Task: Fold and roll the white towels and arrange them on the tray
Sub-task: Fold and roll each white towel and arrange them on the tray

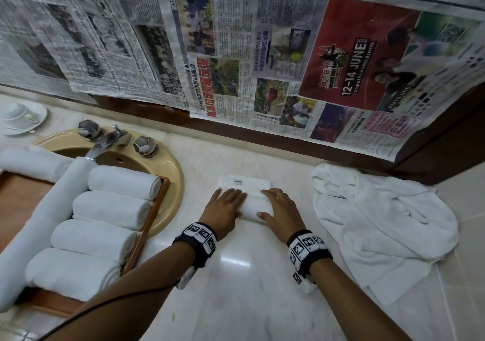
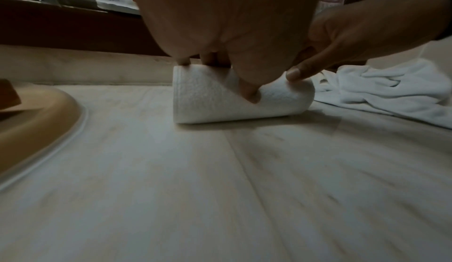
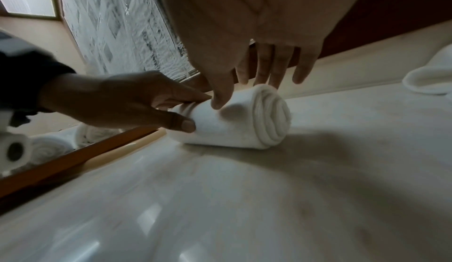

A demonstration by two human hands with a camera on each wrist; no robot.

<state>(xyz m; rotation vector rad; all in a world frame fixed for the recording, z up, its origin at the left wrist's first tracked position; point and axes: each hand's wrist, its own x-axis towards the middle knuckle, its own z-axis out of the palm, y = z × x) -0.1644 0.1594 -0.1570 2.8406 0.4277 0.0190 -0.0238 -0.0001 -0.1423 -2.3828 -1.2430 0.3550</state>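
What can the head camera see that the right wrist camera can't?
Only the head view shows the flat unrolled end of the towel with its small label, the tap and the loose towel pile. Only the right wrist view shows the spiral end of the roll. Both show the left hand and right hand pressing on the roll, and the rolled towels on the tray.

left wrist band: black, white tiles with black square-code markings | right wrist band: same kind | white camera housing under each band (partly hidden) | thin dark cable along left forearm | forearms bare, no sleeves
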